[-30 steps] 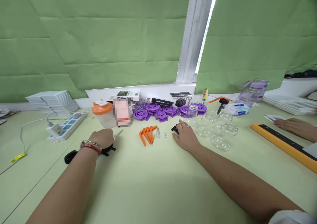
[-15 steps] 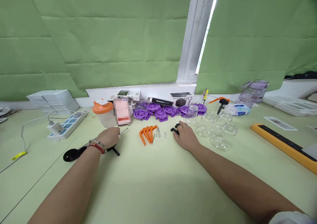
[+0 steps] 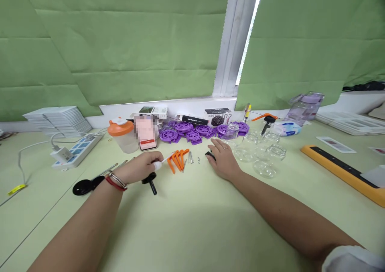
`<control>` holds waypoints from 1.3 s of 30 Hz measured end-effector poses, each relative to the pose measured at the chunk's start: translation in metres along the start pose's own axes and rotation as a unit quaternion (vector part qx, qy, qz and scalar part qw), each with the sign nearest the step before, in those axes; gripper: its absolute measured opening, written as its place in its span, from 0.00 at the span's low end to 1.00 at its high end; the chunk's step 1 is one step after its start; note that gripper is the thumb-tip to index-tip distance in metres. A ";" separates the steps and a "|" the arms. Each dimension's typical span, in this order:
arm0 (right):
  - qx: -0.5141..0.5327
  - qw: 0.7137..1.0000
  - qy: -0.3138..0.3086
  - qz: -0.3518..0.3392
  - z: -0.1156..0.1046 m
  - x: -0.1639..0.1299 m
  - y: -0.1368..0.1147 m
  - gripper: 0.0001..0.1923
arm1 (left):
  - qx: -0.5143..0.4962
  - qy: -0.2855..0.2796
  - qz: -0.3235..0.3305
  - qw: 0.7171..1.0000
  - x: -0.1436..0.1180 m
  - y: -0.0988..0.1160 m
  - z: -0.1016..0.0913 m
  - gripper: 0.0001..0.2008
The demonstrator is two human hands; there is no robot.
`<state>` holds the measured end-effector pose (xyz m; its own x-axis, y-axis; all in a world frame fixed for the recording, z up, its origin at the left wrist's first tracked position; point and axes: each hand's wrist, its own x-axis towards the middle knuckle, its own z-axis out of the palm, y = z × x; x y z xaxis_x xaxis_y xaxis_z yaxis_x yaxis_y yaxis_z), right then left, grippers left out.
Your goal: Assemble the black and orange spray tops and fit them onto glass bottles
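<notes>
My left hand (image 3: pixel 143 166) is closed round a slender pale rod (image 3: pixel 167 157) that points right, toward several orange L-shaped handles (image 3: pixel 178 160). Below its fingers shows a black round part with a stem (image 3: pixel 152 182); whether the hand also holds it is unclear. Fingers spread, my right hand (image 3: pixel 223 160) lies low on the table, over a small black part (image 3: pixel 210 155) that shows between thumb and fingers. Between the hands are metal screws (image 3: pixel 190 157) and tiny metal pieces (image 3: pixel 199 160). Black discs (image 3: pixel 82 188) lie beside my left wrist.
Purple wheel-like parts (image 3: pixel 194 136) line the back, near a phone (image 3: pixel 148 133) and an orange-lidded cup (image 3: pixel 126 140). Clear glass jars (image 3: pixel 264 169) stand right of my right hand. A power strip (image 3: pixel 80 152) lies left; a yellow-orange bar (image 3: pixel 339 174) lies right.
My left hand has moved right with the rod, closer to the orange handles. The black stemmed part has shifted right with it. My right hand's fingers have spread, and less black shows beneath them.
</notes>
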<state>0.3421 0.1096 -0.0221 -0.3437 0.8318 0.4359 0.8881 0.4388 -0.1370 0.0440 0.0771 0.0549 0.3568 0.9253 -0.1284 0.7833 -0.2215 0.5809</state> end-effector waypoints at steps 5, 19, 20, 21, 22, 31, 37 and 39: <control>0.102 0.969 -0.040 -0.223 -0.021 -0.012 -0.034 0.20 | -0.035 -0.045 0.184 0.981 -0.005 0.042 0.041 0.09; 0.380 0.922 -0.070 0.021 -0.012 0.014 -0.012 0.26 | -0.467 0.156 0.047 0.869 0.015 0.039 0.095 0.12; 0.429 0.900 -0.066 0.051 -0.010 0.020 -0.012 0.28 | -0.474 0.188 0.049 0.859 0.015 0.037 0.094 0.13; 0.452 0.886 -0.061 0.083 -0.007 0.027 -0.013 0.29 | -0.480 0.223 0.050 0.847 0.016 0.034 0.093 0.13; 0.443 0.887 -0.066 0.114 -0.004 0.034 -0.015 0.28 | -0.485 0.257 0.048 0.835 0.018 0.030 0.091 0.13; 0.224 0.941 -0.165 0.191 0.027 0.067 -0.072 0.12 | -0.451 0.369 0.006 0.813 0.033 0.011 0.087 0.14; 0.184 0.938 -0.167 0.241 0.025 0.069 -0.084 0.07 | -0.452 0.349 0.013 0.821 0.036 0.008 0.092 0.16; 0.196 0.933 -0.165 0.252 0.026 0.068 -0.085 0.06 | -0.457 0.341 0.021 0.821 0.037 0.007 0.093 0.17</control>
<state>0.2352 0.1380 -0.0038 -0.0441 0.9972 -0.0601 0.8050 -0.0002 -0.5933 0.1100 0.0813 -0.0206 -0.2384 0.9489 0.2069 -0.0430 -0.2232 0.9738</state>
